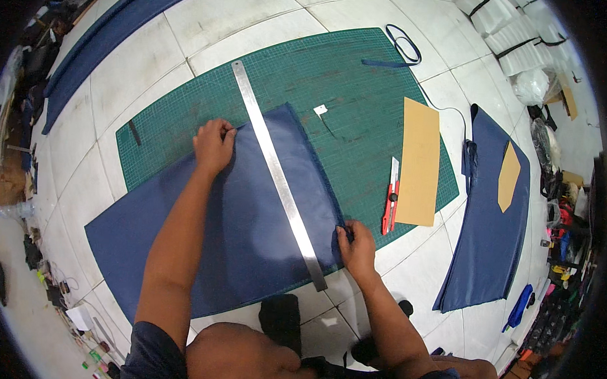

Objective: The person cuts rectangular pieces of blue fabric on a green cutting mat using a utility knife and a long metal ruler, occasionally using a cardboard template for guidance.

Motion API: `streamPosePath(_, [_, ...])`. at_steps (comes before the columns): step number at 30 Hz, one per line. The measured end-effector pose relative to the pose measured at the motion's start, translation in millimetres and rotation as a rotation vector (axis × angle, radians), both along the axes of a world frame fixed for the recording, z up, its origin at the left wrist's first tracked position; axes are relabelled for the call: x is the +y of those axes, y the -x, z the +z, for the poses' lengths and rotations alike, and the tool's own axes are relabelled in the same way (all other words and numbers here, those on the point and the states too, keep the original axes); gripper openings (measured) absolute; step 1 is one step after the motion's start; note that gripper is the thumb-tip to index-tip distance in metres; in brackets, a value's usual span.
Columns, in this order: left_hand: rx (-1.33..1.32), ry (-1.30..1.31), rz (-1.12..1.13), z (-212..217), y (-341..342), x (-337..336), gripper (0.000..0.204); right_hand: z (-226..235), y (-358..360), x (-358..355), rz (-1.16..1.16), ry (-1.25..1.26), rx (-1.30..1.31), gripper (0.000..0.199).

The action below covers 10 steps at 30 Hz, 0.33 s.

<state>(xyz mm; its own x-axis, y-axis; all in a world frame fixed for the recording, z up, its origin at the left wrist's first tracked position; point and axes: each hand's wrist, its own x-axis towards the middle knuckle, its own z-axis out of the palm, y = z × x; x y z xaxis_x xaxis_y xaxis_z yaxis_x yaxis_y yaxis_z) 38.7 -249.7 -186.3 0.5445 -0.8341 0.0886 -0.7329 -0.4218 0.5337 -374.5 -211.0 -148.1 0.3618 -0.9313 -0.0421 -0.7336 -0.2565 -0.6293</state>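
Observation:
A large piece of navy blue fabric [229, 213], seemingly in layers, lies partly on a green cutting mat [347, 84] and partly on the floor. Across it rests a long steel ruler [277, 168], slanting from the mat's far part down past the fabric's near edge. At the fabric's far edge, left of the ruler, my left hand [215, 145] is closed with its fingertips on the cloth edge. My right hand [358, 248] pinches the fabric's right edge near its lower corner. A red utility knife [391, 199] with its blade out lies on the mat beside a tan cardboard rectangle [419, 160].
More folded navy fabric [489, 229] lies on the tiled floor at right, with a small tan card template [509, 176] on it. A dark blue strap [405, 49] curls over the mat's far corner. Another navy length [114, 46] stretches along the far left. Assorted items line both sides.

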Motion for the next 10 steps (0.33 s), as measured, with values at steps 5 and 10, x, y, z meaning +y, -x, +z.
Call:
streamPosePath(5, [-0.216,0.131,-0.105,6,19,4,0.025,31,-10,39,0.119,0.221,0.121,0.053])
streamPosePath(10, [-0.159,-0.016,-0.367,14,60,15,0.067,31,-2,90,0.176,-0.289,0.18,0.061])
